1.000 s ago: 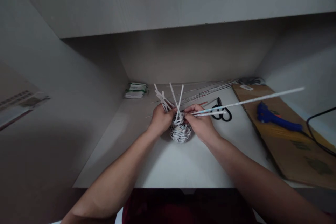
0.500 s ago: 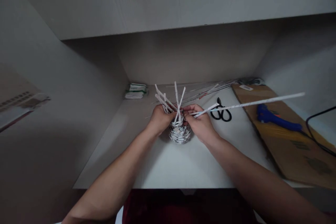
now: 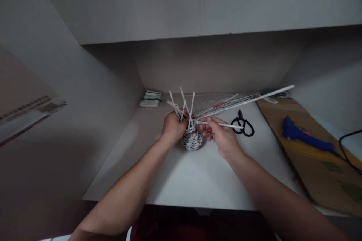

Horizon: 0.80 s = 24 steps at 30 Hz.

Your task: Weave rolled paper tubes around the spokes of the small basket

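A small round basket woven from paper (image 3: 192,140) stands on the white surface, with several paper sticks rising from its rim. My left hand (image 3: 174,125) is closed on the rim and the sticks at its left side. At the right of the rim, my right hand (image 3: 217,132) has thumb and fingers closed around a short paper stick (image 3: 230,125) that points right. A long paper stick (image 3: 263,95) slants up to the right from the rim, just above my right hand. My fingertips partly hide the rim.
Black scissors (image 3: 243,125) lie right of my right hand. Farther right, a blue glue gun (image 3: 307,138) with a cable rests on cardboard (image 3: 313,165). Thin sticks (image 3: 226,104) lie behind the basket. A white packet (image 3: 151,99) sits at the back left. A shelf edge (image 3: 198,38) overhangs.
My right hand has moved slightly right, away from the basket, and its fingers have spread a little. The long stick now slants more steeply upward, and the short stick has tipped down. The view has shifted.
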{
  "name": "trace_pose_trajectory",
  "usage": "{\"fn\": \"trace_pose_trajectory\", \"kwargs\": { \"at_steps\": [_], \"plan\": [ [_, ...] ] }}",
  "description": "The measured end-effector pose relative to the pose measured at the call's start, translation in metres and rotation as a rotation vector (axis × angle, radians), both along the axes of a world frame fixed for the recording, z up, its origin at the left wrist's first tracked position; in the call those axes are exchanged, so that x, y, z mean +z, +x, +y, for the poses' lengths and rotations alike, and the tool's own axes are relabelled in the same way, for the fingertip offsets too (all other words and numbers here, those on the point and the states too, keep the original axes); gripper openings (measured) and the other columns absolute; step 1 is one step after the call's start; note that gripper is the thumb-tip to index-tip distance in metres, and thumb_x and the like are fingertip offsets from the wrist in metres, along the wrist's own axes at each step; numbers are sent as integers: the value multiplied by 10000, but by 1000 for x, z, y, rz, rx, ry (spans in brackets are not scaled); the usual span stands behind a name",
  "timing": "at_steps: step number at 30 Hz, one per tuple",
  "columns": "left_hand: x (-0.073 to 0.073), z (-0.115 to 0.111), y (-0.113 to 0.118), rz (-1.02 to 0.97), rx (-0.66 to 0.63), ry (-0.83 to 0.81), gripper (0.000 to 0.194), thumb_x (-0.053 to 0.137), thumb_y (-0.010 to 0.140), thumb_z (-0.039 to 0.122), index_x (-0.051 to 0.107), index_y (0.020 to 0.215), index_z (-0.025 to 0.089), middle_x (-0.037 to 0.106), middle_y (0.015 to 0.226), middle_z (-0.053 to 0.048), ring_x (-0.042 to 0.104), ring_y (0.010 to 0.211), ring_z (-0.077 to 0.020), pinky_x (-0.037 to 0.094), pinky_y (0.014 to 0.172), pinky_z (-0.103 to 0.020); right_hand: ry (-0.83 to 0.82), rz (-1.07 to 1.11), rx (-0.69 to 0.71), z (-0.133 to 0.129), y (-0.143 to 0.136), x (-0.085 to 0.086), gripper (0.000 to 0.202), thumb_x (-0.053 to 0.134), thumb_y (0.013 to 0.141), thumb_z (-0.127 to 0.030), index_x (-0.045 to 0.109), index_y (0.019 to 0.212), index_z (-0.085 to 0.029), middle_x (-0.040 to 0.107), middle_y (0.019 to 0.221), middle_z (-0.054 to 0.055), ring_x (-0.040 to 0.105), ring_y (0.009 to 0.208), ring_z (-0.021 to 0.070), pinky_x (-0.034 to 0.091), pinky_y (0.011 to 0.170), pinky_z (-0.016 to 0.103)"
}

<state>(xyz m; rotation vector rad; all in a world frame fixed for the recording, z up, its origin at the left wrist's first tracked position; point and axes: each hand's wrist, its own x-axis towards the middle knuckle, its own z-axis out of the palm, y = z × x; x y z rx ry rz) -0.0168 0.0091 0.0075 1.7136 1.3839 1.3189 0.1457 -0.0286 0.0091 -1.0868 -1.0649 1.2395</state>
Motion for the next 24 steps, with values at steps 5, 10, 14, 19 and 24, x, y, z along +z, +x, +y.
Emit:
{"fn": "trace_pose_trajectory", "kwargs": {
  "at_steps": [5, 10, 14, 19, 24],
  "plan": [
    [1, -3, 2, -29, -55, -24, 140, 583, 686, 152, 685, 782, 160, 719, 774, -50, 655, 697, -172, 486, 636, -246, 146, -136, 8, -3, -4, -7, 362, 646, 793, -478, 711, 998, -187, 698, 834, 47, 605, 674, 145, 462, 511, 224],
    [5, -9, 9, -112, -32, -46, 113, 593, 654, 154, 650, 751, 149, 671, 682, -12, 612, 631, -140, 456, 605, -221, 184, -112, -36, -2, -6, -10, 368, 642, 792, -472, 704, 976, -159, 678, 748, 41, 600, 619, 142, 499, 529, 248],
    [9, -12, 13, -182, -26, -65, 86, 600, 634, 151, 628, 716, 149, 632, 636, 5, 579, 592, -126, 445, 587, -218, 75, -105, -7, 3, -4, -12, 327, 700, 736, -459, 683, 867, -160, 652, 670, 24, 566, 554, 128, 435, 441, 218],
    [15, -19, 17, -186, -106, -59, 81, 588, 630, 128, 593, 707, 157, 607, 634, 21, 558, 595, -110, 435, 596, -207, 2, -67, 28, 4, -5, -10, 400, 722, 703, -431, 595, 977, -169, 547, 503, -58, 455, 414, 96, 333, 358, 198],
    [18, -23, 18, -148, -90, -84, 123, 587, 627, 98, 590, 738, 150, 602, 646, 19, 551, 602, -117, 429, 586, -219, 14, -14, 34, 2, -10, -7, 330, 724, 654, -388, 600, 861, -162, 590, 570, -38, 500, 461, 90, 336, 380, 191]
  ]
}}
